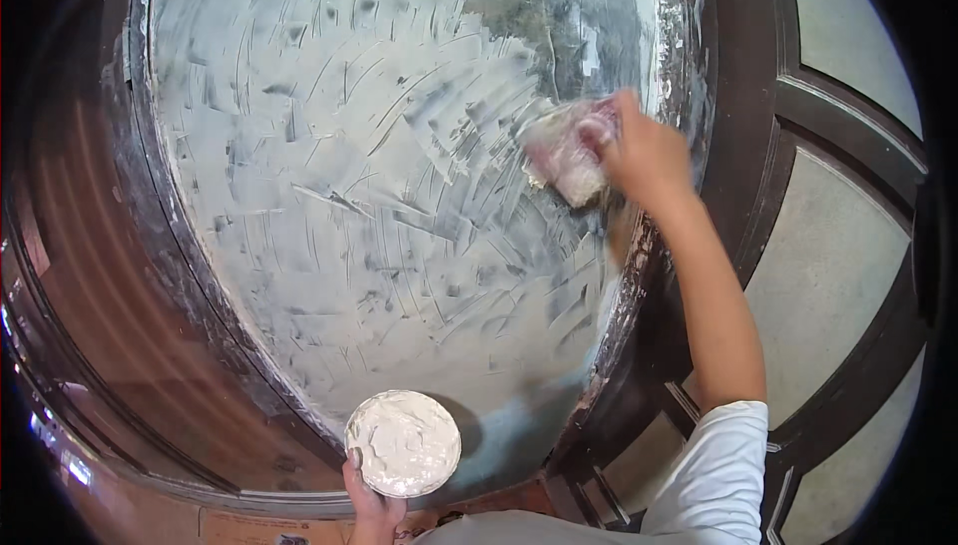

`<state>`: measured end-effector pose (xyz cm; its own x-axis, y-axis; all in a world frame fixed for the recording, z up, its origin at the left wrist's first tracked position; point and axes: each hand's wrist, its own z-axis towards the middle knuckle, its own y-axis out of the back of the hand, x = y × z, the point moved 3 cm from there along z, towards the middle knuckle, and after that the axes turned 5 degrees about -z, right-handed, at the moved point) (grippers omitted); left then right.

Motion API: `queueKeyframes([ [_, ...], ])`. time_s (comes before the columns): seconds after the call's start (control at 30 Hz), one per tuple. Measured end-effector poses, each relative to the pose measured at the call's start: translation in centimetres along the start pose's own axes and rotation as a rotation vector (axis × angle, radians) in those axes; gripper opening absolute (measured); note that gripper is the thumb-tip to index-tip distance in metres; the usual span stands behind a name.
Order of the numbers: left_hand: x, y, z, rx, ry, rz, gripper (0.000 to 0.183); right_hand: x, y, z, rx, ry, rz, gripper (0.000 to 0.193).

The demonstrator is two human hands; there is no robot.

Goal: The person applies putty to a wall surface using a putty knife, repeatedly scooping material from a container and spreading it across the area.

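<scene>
Broad, flat grey-to-olive surface (514, 6), overlaid with a streaky off-white coating (299, 156) patterned in short arcs and crossing strokes. Round, whitish tub (411, 494) of cream-white paste (399, 435), swirled, with bright highlights. Blurred, blocky pinkish-red hand-held piece (571, 153), mottled with white. Narrow, flaking dark-brown edging strip (682, 36), speckled white. Panelled dark-brown framework (746, 26) with flat, pale grey-beige insets (833, 275). Glossy reddish-brown panel (130, 295), banded in lighter curved stripes. Short, plain white cloth sleeve (714, 470).

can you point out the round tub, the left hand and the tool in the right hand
Round tub (409, 494): head view, on its near rim.
Left hand (371, 503): head view, on the middle of the hand.
Tool (567, 152): head view, on its blurred middle.
</scene>
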<state>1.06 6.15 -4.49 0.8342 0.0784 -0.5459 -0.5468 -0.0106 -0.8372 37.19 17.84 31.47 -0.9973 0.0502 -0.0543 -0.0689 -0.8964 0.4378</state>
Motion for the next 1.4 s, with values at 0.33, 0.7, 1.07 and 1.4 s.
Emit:
queueKeyframes([
  [0.33,0.8,-0.7,0.6,0.006,0.016,-0.028,0.064,-0.8,-0.1,1.2,-0.007,0.042,-0.004,0.051],
  [0.7,2.4,-1.8,-0.3,0.048,0.021,-0.010,0.069,-0.3,-1.1,0.5,0.108,0.163,-0.020,0.048],
  [1.07,4.9,-3.1,-1.9,-0.019,0.042,-0.053,0.063,-0.2,-2.1,-0.2,0.057,0.249,0.014,0.049],
  [1.4,8.1,-4.7,-3.7,-0.002,-0.002,-0.063,0.062,-1.1,-1.6,-0.2,-0.022,0.330,0.062,0.047],
])
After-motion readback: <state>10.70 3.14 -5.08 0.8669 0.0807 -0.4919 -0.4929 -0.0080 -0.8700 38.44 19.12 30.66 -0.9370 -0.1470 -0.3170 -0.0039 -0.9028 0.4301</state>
